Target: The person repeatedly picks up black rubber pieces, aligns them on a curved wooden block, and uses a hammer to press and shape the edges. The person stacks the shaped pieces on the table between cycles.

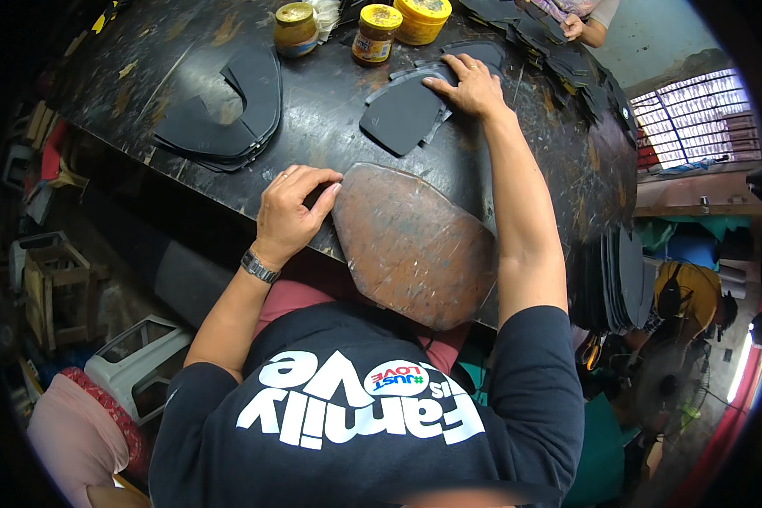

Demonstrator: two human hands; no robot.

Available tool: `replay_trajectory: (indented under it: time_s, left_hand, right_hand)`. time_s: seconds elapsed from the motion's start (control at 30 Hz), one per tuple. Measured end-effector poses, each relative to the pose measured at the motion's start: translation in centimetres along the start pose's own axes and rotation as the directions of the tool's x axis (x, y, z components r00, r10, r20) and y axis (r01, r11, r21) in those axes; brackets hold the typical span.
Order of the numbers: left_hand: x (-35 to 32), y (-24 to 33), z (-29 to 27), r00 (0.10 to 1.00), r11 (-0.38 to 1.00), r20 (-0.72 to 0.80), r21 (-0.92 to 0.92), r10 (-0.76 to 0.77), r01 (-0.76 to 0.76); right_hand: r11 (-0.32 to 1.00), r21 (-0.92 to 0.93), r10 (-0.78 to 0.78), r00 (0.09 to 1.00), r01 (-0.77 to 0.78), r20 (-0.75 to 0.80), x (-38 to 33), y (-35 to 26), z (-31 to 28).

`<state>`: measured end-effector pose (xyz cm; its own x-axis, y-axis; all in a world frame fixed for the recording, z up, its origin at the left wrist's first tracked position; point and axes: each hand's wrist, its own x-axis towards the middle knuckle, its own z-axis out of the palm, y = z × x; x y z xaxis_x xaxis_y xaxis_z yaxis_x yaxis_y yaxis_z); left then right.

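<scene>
At the table's front edge lies a worn brown board (415,241) with rounded corners. My left hand (292,207) is beside its upper left corner, thumb and forefinger brought together in a pinch. What sits between those fingertips, if anything, I cannot make out. Farther forward, my right hand (474,85) rests with fingers spread on a pile of flat black cut pieces (402,114), which overlap each other. To the left is another stack of curved black pieces (267,102), nearer my left hand than my right.
Two yellow-lidded tubs (377,38) and an open jar (296,32) stand at the back. More black pieces (559,59) are heaped at the far right, near another person's hand (573,27). A stack (610,279) hangs by the right edge. A plastic stool (140,356) is at left.
</scene>
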<state>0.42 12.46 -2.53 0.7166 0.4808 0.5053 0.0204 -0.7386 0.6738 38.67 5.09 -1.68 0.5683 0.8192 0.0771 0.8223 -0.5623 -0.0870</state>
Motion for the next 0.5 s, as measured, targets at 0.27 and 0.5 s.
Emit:
replay_trajectory:
  time_s: [0.27,0.5]
  left_hand:
    - [-0.2,0.1,0.1,1.0,0.999,0.017,0.04,0.019,-0.019]
    - [-0.2,0.1,0.1,1.0,0.998,0.015,0.05,0.025,-0.026]
  right_hand:
    - [0.961,-0.149,0.241,0.97,-0.235,0.026,-4.5,0.5,-2.6]
    - [0.988,-0.154,0.003,0.982,-0.033,-0.188,-4.3,3.3,-1.6]
